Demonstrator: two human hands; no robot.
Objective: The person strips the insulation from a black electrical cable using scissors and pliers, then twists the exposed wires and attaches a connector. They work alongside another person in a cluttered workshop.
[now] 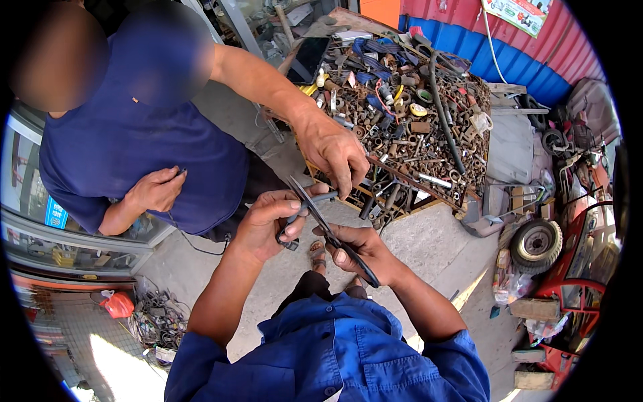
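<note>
My left hand [264,224] is closed around a short dark hose or cable [325,197], part of which is hidden by my fingers. In my right hand [365,251] are long shears [315,211] with dark handles, their blades lying across the dark piece just beside my left fingers. A co-worker's right hand [335,151] reaches down from above, its fingertips at the far end of that piece. The co-worker's other hand [157,191] is against a navy shirt, fingers curled on a small dark item.
A tray [422,208] heaped with rusty bolts, fittings and scraps stands beyond the hands. A red vehicle [576,288], a loose wheel [536,244] and clutter line the right. A glass cabinet [100,254] and tangled cables [154,321] are at left. The co-worker [167,154] stands at left.
</note>
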